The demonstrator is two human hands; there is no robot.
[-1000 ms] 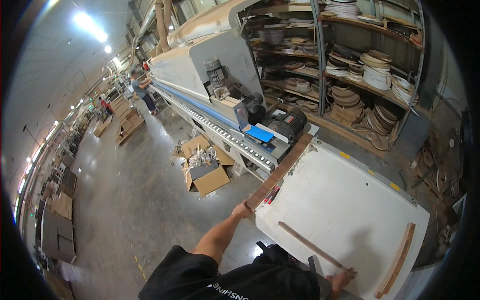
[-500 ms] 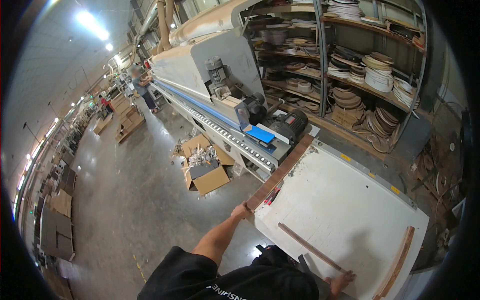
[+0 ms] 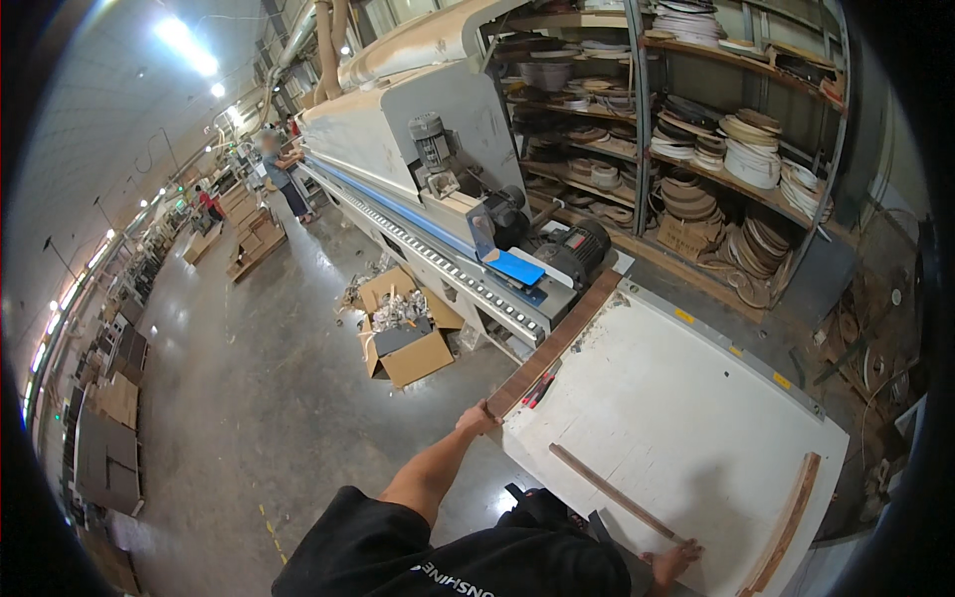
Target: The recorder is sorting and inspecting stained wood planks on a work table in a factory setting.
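My left hand (image 3: 479,419) is closed on the near end of a dark brown wooden board (image 3: 555,343), which lies along the left edge of the white tabletop (image 3: 686,398). At the lower right, my right hand (image 3: 674,563) is at the near end of a narrow brown wooden strip (image 3: 612,491), its fingers closed about that end. The strip lies slantwise on the tabletop. A wider wooden strip (image 3: 783,522) rests near the right edge. Beside the dark board lies a small red and black hand tool (image 3: 539,390).
A long edge-banding machine (image 3: 398,119) with black motors (image 3: 577,249) stands beyond the table. An opened cardboard box (image 3: 421,360) of scraps sits on the floor beside it. Shelves (image 3: 716,164) hold coils of banding at the back right. Another person (image 3: 284,177) stands far along the machine.
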